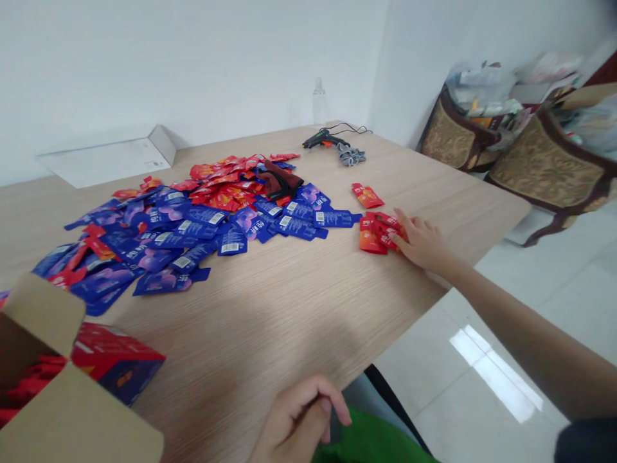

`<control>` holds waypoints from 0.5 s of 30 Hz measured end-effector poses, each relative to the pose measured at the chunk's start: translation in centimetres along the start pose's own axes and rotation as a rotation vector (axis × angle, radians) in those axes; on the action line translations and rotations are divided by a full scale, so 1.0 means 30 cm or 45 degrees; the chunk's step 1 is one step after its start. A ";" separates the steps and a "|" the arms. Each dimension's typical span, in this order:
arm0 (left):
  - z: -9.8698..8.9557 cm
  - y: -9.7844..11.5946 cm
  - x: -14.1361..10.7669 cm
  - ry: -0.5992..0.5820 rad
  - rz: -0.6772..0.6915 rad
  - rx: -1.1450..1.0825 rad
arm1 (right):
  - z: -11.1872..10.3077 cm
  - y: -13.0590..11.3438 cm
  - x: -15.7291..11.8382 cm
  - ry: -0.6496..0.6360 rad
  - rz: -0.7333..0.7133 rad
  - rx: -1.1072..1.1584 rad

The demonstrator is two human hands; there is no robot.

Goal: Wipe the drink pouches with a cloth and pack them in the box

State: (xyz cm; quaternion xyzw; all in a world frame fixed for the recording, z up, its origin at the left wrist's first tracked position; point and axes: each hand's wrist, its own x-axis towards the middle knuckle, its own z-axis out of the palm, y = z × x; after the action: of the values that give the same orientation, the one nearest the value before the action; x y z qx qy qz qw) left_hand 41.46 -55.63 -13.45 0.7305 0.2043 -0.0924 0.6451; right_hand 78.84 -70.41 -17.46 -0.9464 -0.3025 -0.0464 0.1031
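My right hand (427,244) is at the table's right side, its thumb and fingers around the edge of a few overlapping red sachets (372,235). Another red sachet (367,195) lies just beyond them. My left hand (306,418) is low in the view by the near table edge, fingers curled. Something small and dark (334,426) shows at its fingertips, too unclear to name. Blue sachets (200,215) and more red sachets (226,183) form a large spread pile on the left and middle of the table.
An open cardboard box (81,418) with red packets inside stands at near left, beside a red and blue box (118,360). A dark brown cloth (282,181) rests on the pile. Behind are a glue gun (324,138), grey cloth (351,155), clear bottle (319,103) and white box (110,161).
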 end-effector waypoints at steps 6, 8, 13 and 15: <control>0.074 0.079 0.104 0.047 -0.028 -0.307 | -0.013 -0.060 -0.057 0.090 -0.069 0.235; 0.087 0.081 0.136 0.097 -0.021 -0.400 | -0.006 -0.071 -0.064 0.141 -0.067 0.348; 0.112 0.083 0.237 0.253 0.080 -0.516 | -0.002 -0.083 -0.065 0.337 -0.005 0.597; 0.122 0.093 0.280 0.369 0.139 -0.588 | -0.033 -0.115 -0.090 0.469 0.043 0.652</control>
State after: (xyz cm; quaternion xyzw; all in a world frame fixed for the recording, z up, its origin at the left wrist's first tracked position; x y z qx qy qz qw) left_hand 50.64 -57.96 -14.82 0.5796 0.2704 0.0969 0.7626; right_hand 74.61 -69.40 -16.33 -0.8703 -0.2648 -0.1377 0.3919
